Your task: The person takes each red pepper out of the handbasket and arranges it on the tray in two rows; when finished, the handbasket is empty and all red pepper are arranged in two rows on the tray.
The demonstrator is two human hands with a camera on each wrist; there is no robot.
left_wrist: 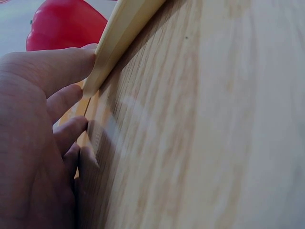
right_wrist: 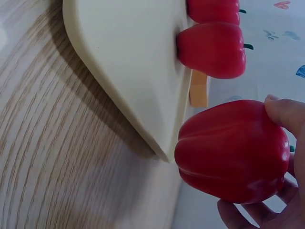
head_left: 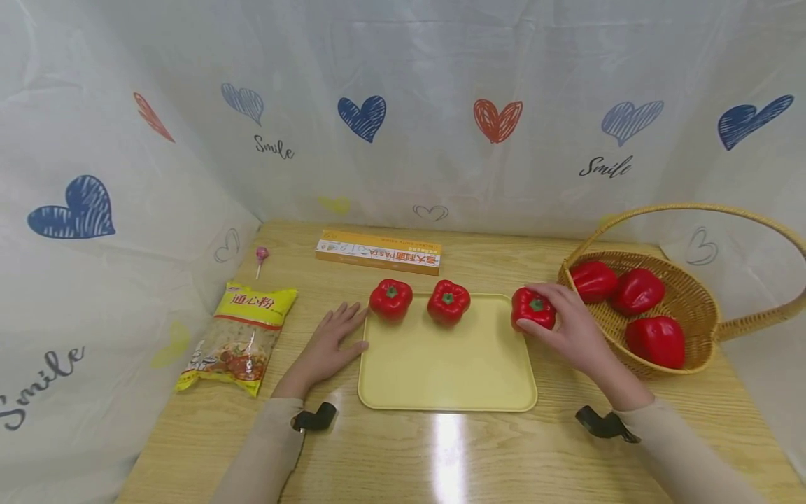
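Left to right: the left hand (head_left: 329,346) lies flat on the bench (head_left: 403,448), fingers straight and touching the yellow tray's (head_left: 443,374) left edge, which carries two red peppers (head_left: 391,299) along its far side. The right hand (head_left: 569,329) has its fingers curled round a third pepper (head_left: 532,309) at the tray's right far corner (likely light, smooth-skinned, somewhat slippery; best grasped around its broad body). Three more sit in the basket (head_left: 695,346).

red peppers (head_left: 447,302), pale yellow tray (head_left: 441,364)
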